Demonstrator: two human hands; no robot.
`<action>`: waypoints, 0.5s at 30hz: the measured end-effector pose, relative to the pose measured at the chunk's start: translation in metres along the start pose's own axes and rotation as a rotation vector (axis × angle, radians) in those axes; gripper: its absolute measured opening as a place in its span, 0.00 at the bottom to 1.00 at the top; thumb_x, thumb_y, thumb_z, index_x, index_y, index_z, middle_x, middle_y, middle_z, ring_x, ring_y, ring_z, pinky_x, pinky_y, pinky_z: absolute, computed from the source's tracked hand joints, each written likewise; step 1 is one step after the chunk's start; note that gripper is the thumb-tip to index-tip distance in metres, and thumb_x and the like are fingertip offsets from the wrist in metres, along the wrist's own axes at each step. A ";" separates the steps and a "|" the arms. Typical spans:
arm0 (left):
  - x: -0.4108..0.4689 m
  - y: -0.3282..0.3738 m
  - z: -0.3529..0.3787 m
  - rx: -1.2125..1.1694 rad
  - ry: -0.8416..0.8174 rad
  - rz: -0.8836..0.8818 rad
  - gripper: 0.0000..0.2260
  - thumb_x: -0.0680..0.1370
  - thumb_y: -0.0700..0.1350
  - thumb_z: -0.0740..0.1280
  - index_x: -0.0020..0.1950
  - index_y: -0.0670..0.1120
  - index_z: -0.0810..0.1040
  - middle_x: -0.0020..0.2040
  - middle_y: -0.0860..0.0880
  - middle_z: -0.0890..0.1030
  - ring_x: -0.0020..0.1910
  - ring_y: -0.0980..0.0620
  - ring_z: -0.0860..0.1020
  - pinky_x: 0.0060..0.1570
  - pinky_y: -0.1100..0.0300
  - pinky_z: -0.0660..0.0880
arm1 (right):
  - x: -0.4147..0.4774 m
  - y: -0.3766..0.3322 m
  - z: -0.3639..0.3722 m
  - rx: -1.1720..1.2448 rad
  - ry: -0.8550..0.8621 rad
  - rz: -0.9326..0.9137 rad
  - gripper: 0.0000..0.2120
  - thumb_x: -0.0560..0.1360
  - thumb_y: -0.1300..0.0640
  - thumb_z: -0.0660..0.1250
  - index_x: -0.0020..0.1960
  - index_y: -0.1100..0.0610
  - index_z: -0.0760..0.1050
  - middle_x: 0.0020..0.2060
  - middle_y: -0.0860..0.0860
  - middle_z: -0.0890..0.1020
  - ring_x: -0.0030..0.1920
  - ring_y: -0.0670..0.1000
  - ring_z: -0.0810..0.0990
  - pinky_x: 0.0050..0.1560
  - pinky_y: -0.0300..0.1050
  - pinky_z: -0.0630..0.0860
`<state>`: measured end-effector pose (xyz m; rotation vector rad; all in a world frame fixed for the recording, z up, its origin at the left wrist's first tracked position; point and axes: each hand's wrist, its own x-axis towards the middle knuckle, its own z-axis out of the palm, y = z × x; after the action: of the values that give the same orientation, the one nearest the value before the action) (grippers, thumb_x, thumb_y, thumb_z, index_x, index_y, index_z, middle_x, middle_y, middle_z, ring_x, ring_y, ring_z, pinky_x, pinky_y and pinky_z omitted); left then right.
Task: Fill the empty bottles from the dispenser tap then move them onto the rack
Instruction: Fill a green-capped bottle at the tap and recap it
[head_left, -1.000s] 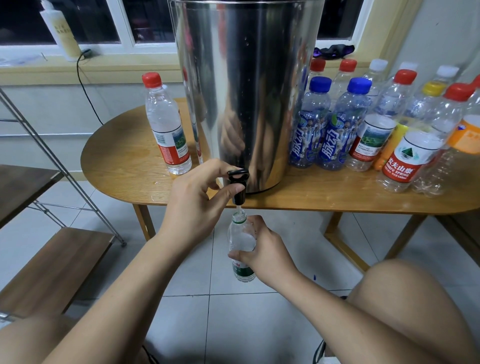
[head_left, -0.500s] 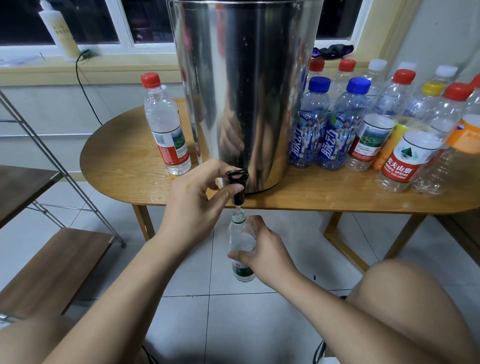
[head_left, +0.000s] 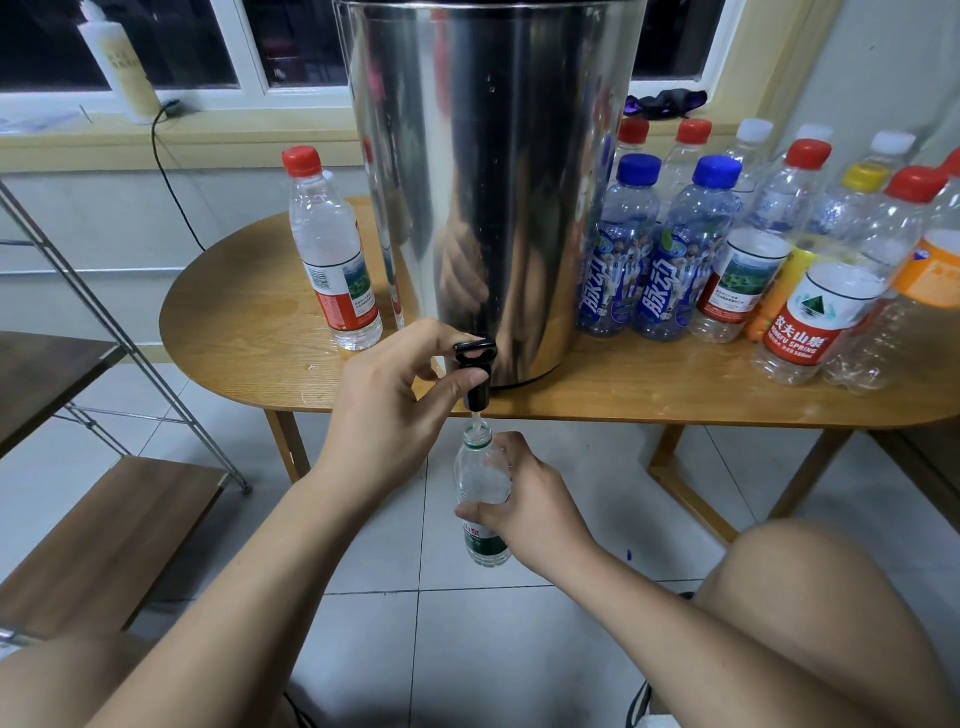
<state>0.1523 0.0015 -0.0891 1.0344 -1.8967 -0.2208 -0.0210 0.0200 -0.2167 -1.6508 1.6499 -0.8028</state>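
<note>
while water runs from the black dispenser tap, a left hand pinches its lever and a right hand wraps its fingers round the uncapped bottle, mouth held directly beneath to catch the stream.

Bright indoor light; steel dispenser glares; edges seemingly bowed.

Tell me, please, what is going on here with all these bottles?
A person is filling a bottle from a stainless steel dispenser on the wooden table. The left hand pinches the black tap lever, while the right hand holds an uncapped green-label bottle under the spout, and water runs into its neck. One red-capped bottle stands left of the dispenser, and a crowd of capped bottles stands to its right.
</note>
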 end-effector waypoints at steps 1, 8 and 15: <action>0.000 0.000 0.000 -0.004 -0.001 0.001 0.07 0.79 0.41 0.78 0.55 0.46 0.84 0.46 0.55 0.83 0.47 0.61 0.78 0.46 0.74 0.69 | 0.000 0.000 0.000 0.001 0.002 0.002 0.35 0.68 0.47 0.84 0.67 0.42 0.68 0.60 0.43 0.82 0.59 0.51 0.81 0.58 0.50 0.81; 0.000 0.000 0.000 -0.011 -0.005 0.002 0.07 0.79 0.41 0.78 0.55 0.47 0.83 0.47 0.59 0.82 0.47 0.62 0.78 0.46 0.74 0.69 | 0.000 -0.001 -0.001 0.002 -0.006 0.005 0.34 0.68 0.48 0.84 0.67 0.43 0.68 0.59 0.44 0.82 0.58 0.51 0.81 0.55 0.48 0.81; 0.000 0.001 -0.001 -0.012 -0.007 0.001 0.07 0.79 0.41 0.78 0.55 0.47 0.84 0.47 0.57 0.82 0.47 0.61 0.78 0.46 0.73 0.70 | 0.000 -0.001 -0.001 -0.007 -0.003 0.002 0.34 0.68 0.47 0.84 0.66 0.43 0.68 0.58 0.44 0.82 0.57 0.52 0.81 0.56 0.51 0.81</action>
<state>0.1526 0.0023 -0.0884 1.0251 -1.9000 -0.2354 -0.0209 0.0203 -0.2155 -1.6543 1.6541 -0.7933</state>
